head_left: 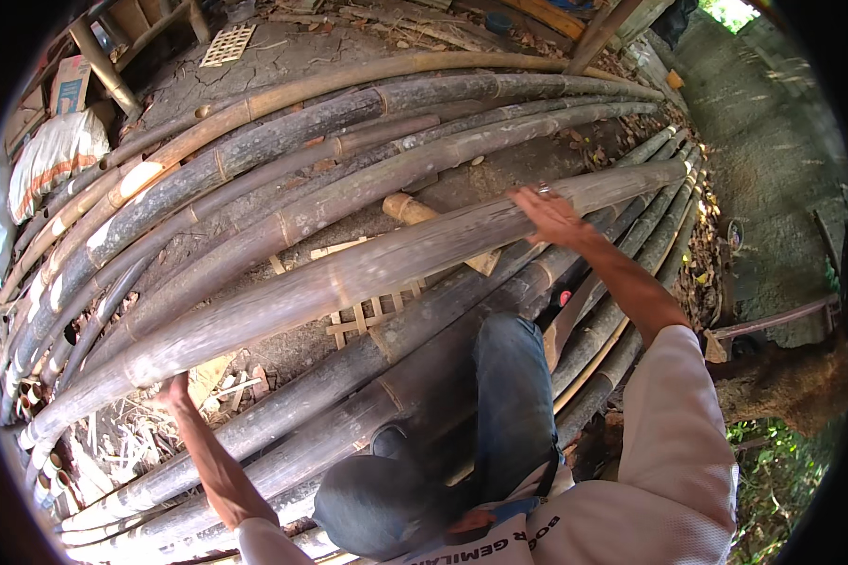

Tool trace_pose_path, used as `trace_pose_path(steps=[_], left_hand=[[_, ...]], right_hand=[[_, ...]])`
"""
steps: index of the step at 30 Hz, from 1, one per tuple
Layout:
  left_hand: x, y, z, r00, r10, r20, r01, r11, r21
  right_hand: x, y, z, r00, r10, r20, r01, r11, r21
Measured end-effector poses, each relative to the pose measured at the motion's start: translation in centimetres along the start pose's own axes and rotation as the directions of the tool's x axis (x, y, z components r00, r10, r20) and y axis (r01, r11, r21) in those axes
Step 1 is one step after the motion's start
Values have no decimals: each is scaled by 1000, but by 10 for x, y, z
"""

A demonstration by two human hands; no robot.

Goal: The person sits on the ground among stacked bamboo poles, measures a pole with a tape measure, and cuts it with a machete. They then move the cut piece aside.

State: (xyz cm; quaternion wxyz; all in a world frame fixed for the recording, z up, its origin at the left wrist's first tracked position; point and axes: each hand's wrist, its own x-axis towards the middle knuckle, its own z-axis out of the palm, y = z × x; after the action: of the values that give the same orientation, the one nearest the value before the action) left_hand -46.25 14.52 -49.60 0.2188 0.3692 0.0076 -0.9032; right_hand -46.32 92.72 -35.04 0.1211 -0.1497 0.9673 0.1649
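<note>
A thick grey-brown bamboo pole (339,278) runs across in front of me, from the lower left to the upper right. Toward its right part, my right hand (548,218) lies over the top, fingers curved around the far side and a ring on one finger. Near the pole's left end, my left hand (171,390) grips it from below; its fingertips are hidden by the pole. A short cut bamboo piece (409,209) sits just beyond the held pole. Under the pole, a woven bamboo lattice (377,313) lies partly covered on the ground.
Several long bamboo poles (254,108) lie side by side beyond, and more dark poles (349,363) lie close to my legs. Splinters (127,447) litter the ground at the left. A white sack (58,160) and wooden posts (104,66) stand far left. A path (763,141) runs along the right.
</note>
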Motion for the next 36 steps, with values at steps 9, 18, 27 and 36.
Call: trace_pose_path(steps=[9, 18, 27, 36], left_hand=[[-14, -139, -45, 998, -59, -12, 60, 975, 212], [-58, -181, -42, 991, -99, 87, 75, 967, 242], [-94, -166, -36, 939, -229, 257, 174, 960, 221], [-133, -169, -32, 923, -202, 329, 128, 964, 233]], right_hand=[[-78, 0, 197, 502, 860, -86, -537, 389, 749], [4, -100, 139, 782, 601, 163, -427, 328, 843], [26, -136, 137, 845, 532, 50, -389, 549, 740], [-59, -216, 44, 872, 369, 323, -305, -110, 946]])
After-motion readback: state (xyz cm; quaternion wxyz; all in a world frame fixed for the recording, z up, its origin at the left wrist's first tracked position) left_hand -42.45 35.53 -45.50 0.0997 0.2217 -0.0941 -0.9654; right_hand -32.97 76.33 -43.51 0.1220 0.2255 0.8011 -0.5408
